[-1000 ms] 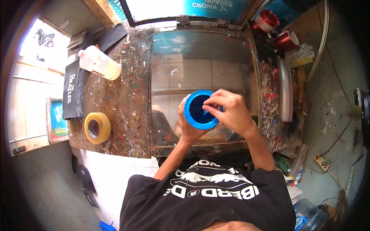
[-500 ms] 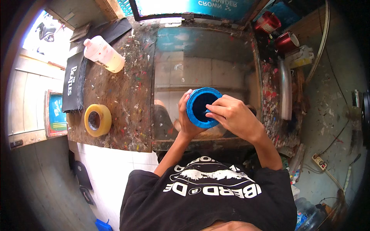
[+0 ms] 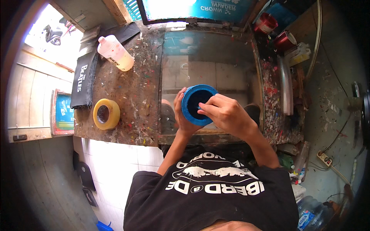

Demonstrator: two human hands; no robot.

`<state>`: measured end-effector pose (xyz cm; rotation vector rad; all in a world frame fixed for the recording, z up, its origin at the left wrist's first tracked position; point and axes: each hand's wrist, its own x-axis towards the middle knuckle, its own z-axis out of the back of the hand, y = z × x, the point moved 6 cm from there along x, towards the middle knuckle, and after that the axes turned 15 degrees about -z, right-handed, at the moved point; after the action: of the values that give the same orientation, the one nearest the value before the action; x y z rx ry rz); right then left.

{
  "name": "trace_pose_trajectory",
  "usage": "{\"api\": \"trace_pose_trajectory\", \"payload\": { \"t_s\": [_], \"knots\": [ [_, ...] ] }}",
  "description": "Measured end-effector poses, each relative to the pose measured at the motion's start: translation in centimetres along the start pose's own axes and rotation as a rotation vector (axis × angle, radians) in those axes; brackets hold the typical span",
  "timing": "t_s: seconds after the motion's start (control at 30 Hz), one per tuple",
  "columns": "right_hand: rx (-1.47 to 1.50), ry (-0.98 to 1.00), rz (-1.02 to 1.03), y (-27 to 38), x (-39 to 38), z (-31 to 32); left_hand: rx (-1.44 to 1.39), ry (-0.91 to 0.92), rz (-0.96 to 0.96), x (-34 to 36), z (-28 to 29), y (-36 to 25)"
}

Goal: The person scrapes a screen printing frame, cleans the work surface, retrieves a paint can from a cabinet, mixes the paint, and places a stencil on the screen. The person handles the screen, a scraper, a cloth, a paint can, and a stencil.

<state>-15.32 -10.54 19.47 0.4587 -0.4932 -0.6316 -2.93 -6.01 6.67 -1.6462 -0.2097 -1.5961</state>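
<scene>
My left hand (image 3: 182, 117) is wrapped round the side of a round blue container (image 3: 186, 103), holding it above the near part of the glass panel. Its open mouth faces up, and the inside looks dark blue. Over the container's right rim reaches my right hand (image 3: 225, 113), its thumb and fingers pinched together inside the mouth. A small blue end (image 3: 200, 108) shows at those fingertips, like the tip of a thin stick; the rest of it is hidden.
On the paint-spotted table (image 3: 144, 88) lie a tape roll (image 3: 116, 114), a pale squeeze bottle (image 3: 120, 56) and folded black cloth (image 3: 83, 82). A framed screen (image 3: 200, 9) stands at the back. Red cans (image 3: 284, 41) and a clear tube (image 3: 286, 90) sit at the right.
The blue container and both hands have shifted slightly left over the table. My right hand's pinched fingers have moved within the container's mouth. The whole view has turned a little.
</scene>
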Motion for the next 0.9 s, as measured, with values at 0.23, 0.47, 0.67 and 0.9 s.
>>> {"api": "trace_pose_trajectory", "payload": {
  "t_s": [0.23,0.47,0.67,0.9],
  "knots": [
    [-0.121,-0.131,0.008,0.7,0.2,0.9,0.044,0.027,-0.071,1.5,1.2,-0.9],
    [-0.072,0.029,0.069,1.5,-0.1,0.4,0.048,0.000,-0.062,1.9,1.5,-0.6],
    [-0.163,-0.124,0.072,1.6,0.1,1.2,0.082,-0.003,-0.098,2.4,1.6,-0.8],
    [-0.193,-0.053,0.109,1.5,0.0,1.5,0.075,-0.012,-0.113,2.6,1.4,-0.7]
  ]
}}
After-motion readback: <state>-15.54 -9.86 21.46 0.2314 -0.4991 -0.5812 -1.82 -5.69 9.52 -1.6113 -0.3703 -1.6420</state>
